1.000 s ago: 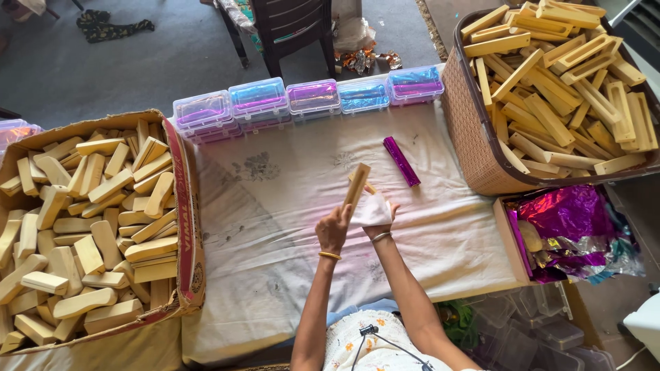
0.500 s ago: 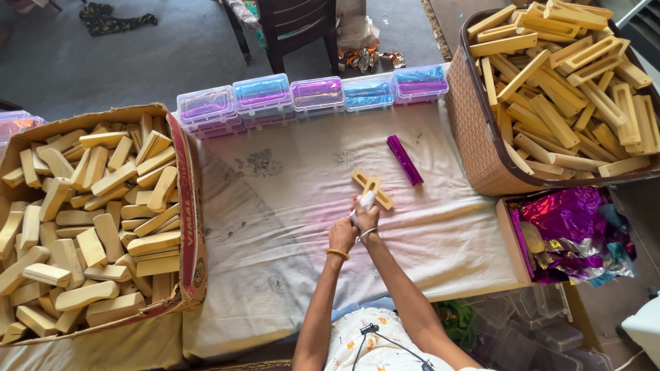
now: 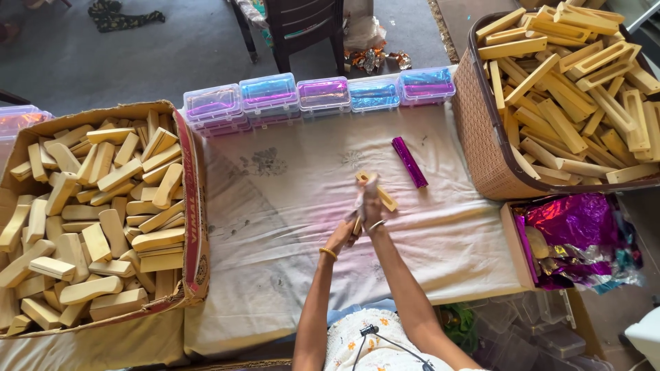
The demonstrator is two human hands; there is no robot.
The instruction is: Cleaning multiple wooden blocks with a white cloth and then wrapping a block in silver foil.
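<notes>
White cloth-covered table [image 3: 289, 227] on grey floor [image 3: 137, 55]; dark chair [image 3: 302, 27] behind.

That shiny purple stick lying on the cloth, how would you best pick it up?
Grip the purple stick around its middle, coming from above, fingers across its narrow width. It lies flat and free on the cloth, slanted, with nothing touching its long sides.

your two forearms reach forward and meet near the middle; your left hand [image 3: 346, 233] sits just below your right hand [image 3: 372, 205], both closed, wrists bangled.
</notes>
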